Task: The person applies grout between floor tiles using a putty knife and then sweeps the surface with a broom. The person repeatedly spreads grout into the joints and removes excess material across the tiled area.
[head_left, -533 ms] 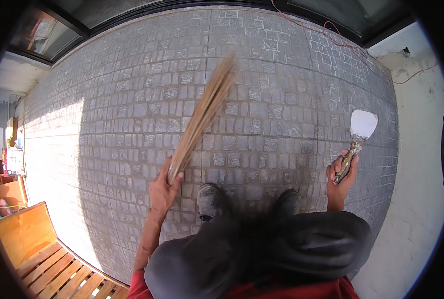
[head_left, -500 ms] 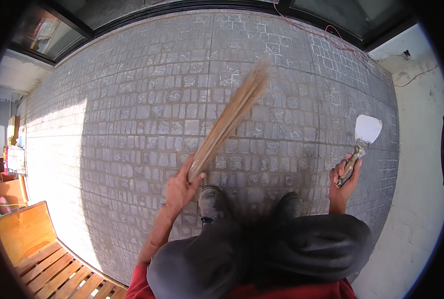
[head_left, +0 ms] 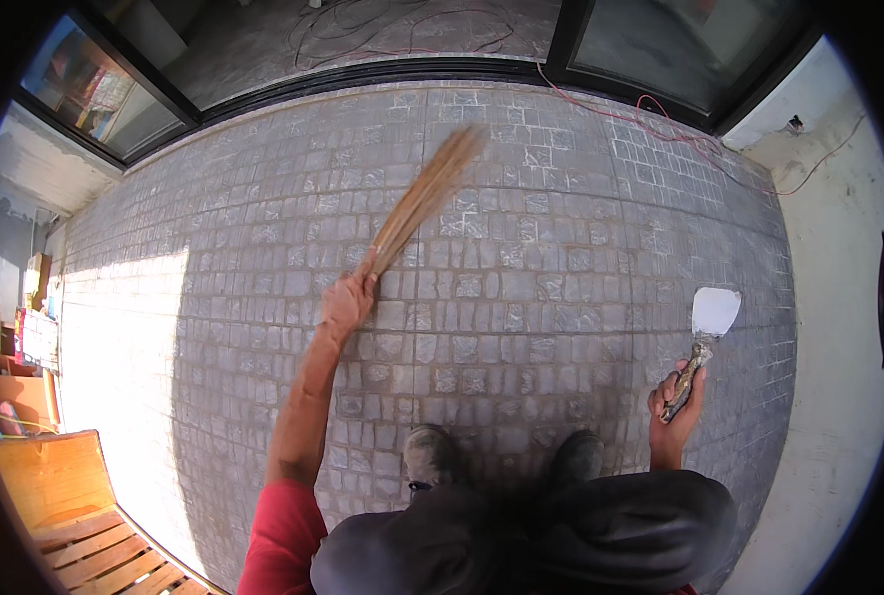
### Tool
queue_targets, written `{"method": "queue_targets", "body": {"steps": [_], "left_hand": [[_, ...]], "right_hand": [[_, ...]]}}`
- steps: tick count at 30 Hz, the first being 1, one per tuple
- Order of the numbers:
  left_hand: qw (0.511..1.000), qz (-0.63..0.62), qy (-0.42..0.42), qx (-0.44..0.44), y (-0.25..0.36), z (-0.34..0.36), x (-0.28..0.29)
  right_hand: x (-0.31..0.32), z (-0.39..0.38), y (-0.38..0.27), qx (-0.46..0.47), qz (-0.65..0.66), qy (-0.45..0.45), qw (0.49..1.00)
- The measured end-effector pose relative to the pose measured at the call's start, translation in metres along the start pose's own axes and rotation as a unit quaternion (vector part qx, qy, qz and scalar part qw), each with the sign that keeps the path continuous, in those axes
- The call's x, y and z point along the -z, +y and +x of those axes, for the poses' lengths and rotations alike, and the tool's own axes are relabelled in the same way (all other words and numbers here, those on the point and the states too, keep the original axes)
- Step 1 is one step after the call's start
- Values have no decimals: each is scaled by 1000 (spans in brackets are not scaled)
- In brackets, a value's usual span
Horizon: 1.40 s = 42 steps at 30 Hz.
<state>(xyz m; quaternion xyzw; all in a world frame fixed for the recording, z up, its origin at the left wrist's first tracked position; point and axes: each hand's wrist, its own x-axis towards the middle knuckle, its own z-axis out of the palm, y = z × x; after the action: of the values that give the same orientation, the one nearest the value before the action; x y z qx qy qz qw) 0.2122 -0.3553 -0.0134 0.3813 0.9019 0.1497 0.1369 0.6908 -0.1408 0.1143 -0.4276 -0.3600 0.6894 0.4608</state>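
Note:
A bundle of thin tan bristles, a hand broom (head_left: 424,200), is gripped at its narrow end by my left hand (head_left: 349,300). Its bristle tips point away from me and slightly right over the grey stone-textured paving (head_left: 293,238); I cannot tell if they touch it. On the right, above my knee, my right hand (head_left: 675,407) is closed around the worn, stained handle of a putty knife (head_left: 715,311). Its wide white blade points up and away from me. My shoes (head_left: 432,454) stand flat on the paving between the two hands.
A black sliding door frame (head_left: 363,74) runs along the far edge, with cables on the floor beyond. One red cable (head_left: 650,119) crosses to the right wall (head_left: 829,327). At lower left stands a slatted wooden bench (head_left: 105,545), with boxes (head_left: 20,392) behind it.
My left hand has reached farther forward and a little left with the broom. The view has tilted up, showing more of the doorway. My right hand still holds the putty knife.

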Motion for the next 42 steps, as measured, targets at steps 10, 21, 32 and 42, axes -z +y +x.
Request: {"method": "queue_targets", "body": {"steps": [10,21,32,42], "left_hand": [[953,-72,295,-11,-77,-29,69],[999,30,29,-1,-1,70,18],[915,-128,311,224,-174,-120,89],[962,1,40,268,-98,-414,11]], "right_hand": [[8,4,32,-61,-23,2,998],[-14,0,5,-11,-40,-12,999],[4,11,20,-26,-35,-35,998],[-19,16,35,-55,-14,-111,992]]}}
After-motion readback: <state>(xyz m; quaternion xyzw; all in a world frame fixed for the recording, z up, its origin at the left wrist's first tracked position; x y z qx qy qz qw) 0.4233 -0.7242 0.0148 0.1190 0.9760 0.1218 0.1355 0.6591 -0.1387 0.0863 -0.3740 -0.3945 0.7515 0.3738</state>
